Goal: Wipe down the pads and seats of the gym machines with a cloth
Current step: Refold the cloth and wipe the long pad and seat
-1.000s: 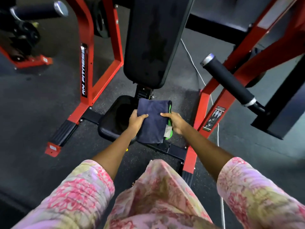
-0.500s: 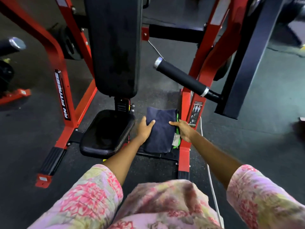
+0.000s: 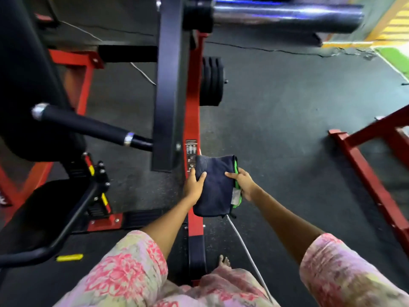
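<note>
Folded navy cloth (image 3: 213, 187) with green edge, apparently airborne right of black seat (image 3: 42, 209) and back pad (image 3: 24, 85).

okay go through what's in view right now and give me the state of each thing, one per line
Folded navy cloth with green edge: held in the air, touching no pad.
Left hand: gripping the cloth's left edge.
Right hand: gripping its right edge.
Black seat pad: bare, nothing on it.
Black foam handle with chrome cap: unheld.
Black weight plates: loaded on the red frame.
</note>
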Demonstrator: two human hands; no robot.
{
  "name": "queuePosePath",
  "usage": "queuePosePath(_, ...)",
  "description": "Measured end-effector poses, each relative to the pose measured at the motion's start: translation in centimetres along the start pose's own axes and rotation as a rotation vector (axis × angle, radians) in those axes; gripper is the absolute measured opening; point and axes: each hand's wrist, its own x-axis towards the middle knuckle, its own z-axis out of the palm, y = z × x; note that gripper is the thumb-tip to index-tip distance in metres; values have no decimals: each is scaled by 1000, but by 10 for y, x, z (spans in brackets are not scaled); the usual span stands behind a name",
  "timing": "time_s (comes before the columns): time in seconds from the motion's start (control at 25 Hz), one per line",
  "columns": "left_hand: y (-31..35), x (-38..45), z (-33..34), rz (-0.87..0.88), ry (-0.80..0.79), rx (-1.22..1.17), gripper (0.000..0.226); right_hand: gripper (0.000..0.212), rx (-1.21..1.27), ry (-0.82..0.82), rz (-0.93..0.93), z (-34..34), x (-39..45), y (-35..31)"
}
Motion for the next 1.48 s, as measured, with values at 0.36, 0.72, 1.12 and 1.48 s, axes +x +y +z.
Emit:
queuePosePath(0.36,100,43,147,168,-154,40,47,29,127,184,-168,-153,24,-74)
queuePosePath(0.72,184,114,249,289,-341,145,41,22,224,381,-230,-239,86,-134)
queuePosePath(1.12,274,175,379,399,-424,171,38,24,224,532,-316,-353,146,-215)
queuePosePath(1.48,370,226,539,400,-315,144,28,21,175,467,-305,-510,230,-313)
